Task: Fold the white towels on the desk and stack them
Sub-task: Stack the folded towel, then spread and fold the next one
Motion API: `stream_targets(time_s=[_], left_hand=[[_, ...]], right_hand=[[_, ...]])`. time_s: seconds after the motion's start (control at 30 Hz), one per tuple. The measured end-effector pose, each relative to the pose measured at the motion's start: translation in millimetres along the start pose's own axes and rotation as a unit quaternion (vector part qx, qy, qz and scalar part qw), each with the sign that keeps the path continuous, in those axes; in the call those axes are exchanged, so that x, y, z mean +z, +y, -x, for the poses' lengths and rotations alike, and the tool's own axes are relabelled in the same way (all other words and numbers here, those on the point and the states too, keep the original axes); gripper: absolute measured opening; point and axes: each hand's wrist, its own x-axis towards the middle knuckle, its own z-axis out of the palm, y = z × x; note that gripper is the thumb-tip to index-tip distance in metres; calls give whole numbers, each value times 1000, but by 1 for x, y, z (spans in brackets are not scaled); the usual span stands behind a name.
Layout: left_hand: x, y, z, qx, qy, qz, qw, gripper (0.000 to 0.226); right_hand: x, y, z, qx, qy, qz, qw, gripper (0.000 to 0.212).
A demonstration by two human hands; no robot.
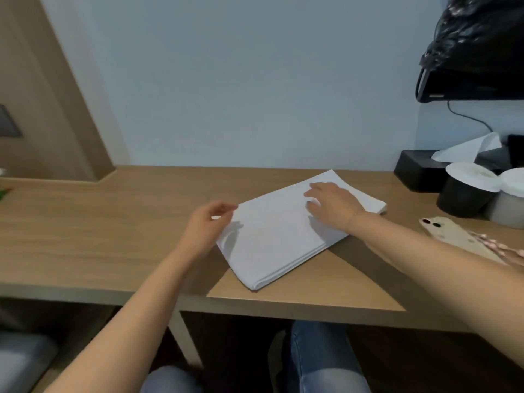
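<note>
A white towel [279, 236], folded into a flat layered rectangle, lies slanted on the wooden desk [113, 231] near its front edge. My left hand [205, 228] pinches the towel's left corner between thumb and fingers. Resting flat on the far right part of the towel is my right hand [333, 207], fingers spread and pressing down. Several stacked layers show along the towel's near edge.
At the right stand a black tissue box [419, 171], two paper rolls [467, 188] and a phone [453, 236] with a pink bead strap. A black bag [479, 43] hangs above. My knees in jeans are under the desk.
</note>
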Motion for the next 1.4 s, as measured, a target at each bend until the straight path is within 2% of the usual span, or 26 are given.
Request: stream_targets(time_s=[0.03, 0.13, 0.23, 0.33, 0.43, 0.53, 0.67, 0.73, 0.8, 0.87, 0.97, 1.07, 1.17, 1.27, 1.4], left_hand=[[-8, -8, -5, -20, 18, -40, 999, 21], [-17, -31, -14, -81, -10, -115, 990, 27], [-16, -40, -14, -90, 3, -64, 994, 27], [-16, -46, -10, -72, 19, 7, 997, 21], [-15, -53, -9, -44, 22, -56, 997, 17], [-12, -53, -12, -45, 66, -146, 986, 16], [-9, -51, -12, -62, 80, -167, 981, 18], [-9, -45, -13, -79, 62, -212, 972, 18], [-7, -34, -16, -103, 25, -291, 951, 28], [0, -17, -18, -96, 2, -346, 933, 35], [26, 17, -21, -15, 7, -355, 935, 39], [72, 57, -28, 73, -33, -299, 951, 31], [128, 91, -39, 120, -90, -275, 950, 25], [185, 112, -52, 156, -123, -274, 941, 26], [253, 126, -67, 169, -143, -291, 931, 43]], right_hand=[[5, -16, 11, -11, 0, -33, 999, 46], [16, -56, 42, -42, -24, -81, 996, 58], [25, -81, 62, -95, -71, -105, 987, 70], [42, -91, 74, -163, -113, -65, 978, 73], [56, -89, 76, -180, -111, -18, 977, 72], [60, -87, 75, -179, -101, -1, 979, 75], [57, -90, 78, -175, -112, 0, 978, 95], [46, -86, 80, -172, -135, -76, 973, 94], [31, -71, 84, -127, -156, -251, 947, 82], [20, -44, 86, -84, -120, -352, 925, 67], [8, 7, 87, -63, -18, -317, 946, 49], [4, 60, 83, -12, 31, -293, 956, 36], [7, 108, 78, 48, 101, -263, 958, 29], [13, 139, 76, 125, 171, -314, 925, 26], [24, 155, 72, 177, 187, -318, 912, 28]])
